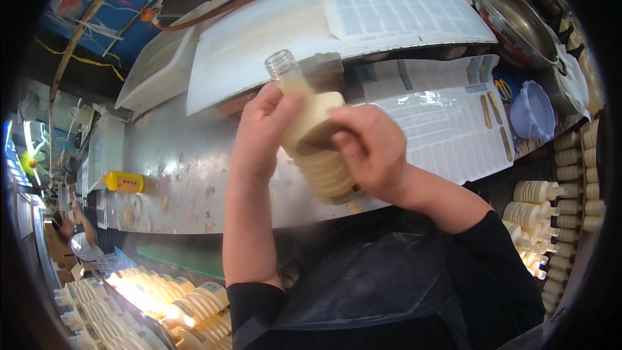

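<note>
Both hands are on a clear-necked bottle (324, 175) filled with something cream-coloured, tilted in front of me above the metal table. Its body is ribbed below a smooth, pale shoulder. My left hand (265, 123) is closed round it just under the open neck. Against its right side, my right hand (376, 146) is curled, thumb and forefinger gripping near the shoulder. A brownish patch shows on the bottle between the fingers; I cannot tell whether it is a label or a shadow. Label sheets (427, 133) lie on the table just beyond my right hand.
The metal table (175, 155) carries a yellow bottle (124, 181), a white board (259, 32) and a lilac bucket (532, 111). A large pan (515, 19) stands far right. Ribbed bottles (197, 304) fill the lower left; more bottles (534, 204) stand right. Another person (84, 240) is far left.
</note>
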The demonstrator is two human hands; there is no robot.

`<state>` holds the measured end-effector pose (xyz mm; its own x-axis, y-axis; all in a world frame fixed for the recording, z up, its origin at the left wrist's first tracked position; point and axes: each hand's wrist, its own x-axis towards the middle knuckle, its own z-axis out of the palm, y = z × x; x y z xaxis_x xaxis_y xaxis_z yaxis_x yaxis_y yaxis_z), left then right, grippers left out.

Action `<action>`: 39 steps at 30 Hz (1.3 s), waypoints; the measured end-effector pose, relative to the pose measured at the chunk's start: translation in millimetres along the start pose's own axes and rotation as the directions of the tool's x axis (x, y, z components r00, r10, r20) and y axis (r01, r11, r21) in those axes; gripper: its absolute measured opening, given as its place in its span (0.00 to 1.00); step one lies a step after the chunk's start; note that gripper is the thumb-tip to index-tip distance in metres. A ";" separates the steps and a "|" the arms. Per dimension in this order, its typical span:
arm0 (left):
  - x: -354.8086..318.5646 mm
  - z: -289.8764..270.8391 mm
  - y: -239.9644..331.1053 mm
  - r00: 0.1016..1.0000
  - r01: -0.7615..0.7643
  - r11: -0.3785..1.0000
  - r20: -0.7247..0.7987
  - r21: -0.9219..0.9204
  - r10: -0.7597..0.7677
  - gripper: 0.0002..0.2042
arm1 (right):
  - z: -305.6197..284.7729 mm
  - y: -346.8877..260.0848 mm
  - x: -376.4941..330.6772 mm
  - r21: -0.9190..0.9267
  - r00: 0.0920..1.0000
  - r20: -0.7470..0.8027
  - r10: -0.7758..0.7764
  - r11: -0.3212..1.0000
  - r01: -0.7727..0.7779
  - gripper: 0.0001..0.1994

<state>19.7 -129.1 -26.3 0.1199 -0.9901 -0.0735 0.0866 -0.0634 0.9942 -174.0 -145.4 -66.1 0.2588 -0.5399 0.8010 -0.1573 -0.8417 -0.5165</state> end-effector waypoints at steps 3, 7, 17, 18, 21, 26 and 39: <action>-18.2 10.0 8.8 0.995 -0.095 0.980 0.007 0.173 0.095 0.16 | -0.8 8.3 -16.4 0.190 0.928 -0.070 0.367 0.918 -0.348 0.14; -41.5 14.4 10.5 0.952 -0.303 0.869 0.076 0.391 0.298 0.12 | 8.8 36.2 -26.4 0.401 0.743 0.056 0.667 0.666 -0.629 0.15; -92.6 -74.9 50.0 0.786 -0.228 0.921 -0.499 0.315 0.365 0.11 | -62.2 64.3 -6.7 0.511 0.665 0.157 0.730 0.516 -0.687 0.19; -88.7 -97.4 50.9 0.736 -0.179 0.897 -0.550 0.404 0.394 0.12 | -71.9 66.1 -8.0 0.481 0.644 0.153 0.749 0.513 -0.711 0.18; -82.0 -153.7 59.4 0.588 0.136 0.691 -0.619 0.710 0.521 0.22 | -98.3 76.8 -22.0 0.485 0.582 0.171 0.795 0.447 -0.752 0.18; -29.0 -219.5 53.2 0.505 0.405 0.455 -0.609 0.793 0.611 0.26 | -163.9 89.8 -53.7 0.590 0.518 0.198 0.832 0.321 -0.741 0.17; 108.4 -420.2 -17.4 0.624 0.403 0.503 -0.632 0.764 0.460 0.32 | -360.3 9.0 -105.9 0.247 0.165 -0.532 0.830 0.339 -0.908 0.10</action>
<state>446.8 -182.6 -84.5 0.7394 -0.5678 0.3618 -0.6642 -0.5268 0.5304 -546.3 -98.6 -46.5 -0.5952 -0.7921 -0.1350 -0.0526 0.2061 -0.9771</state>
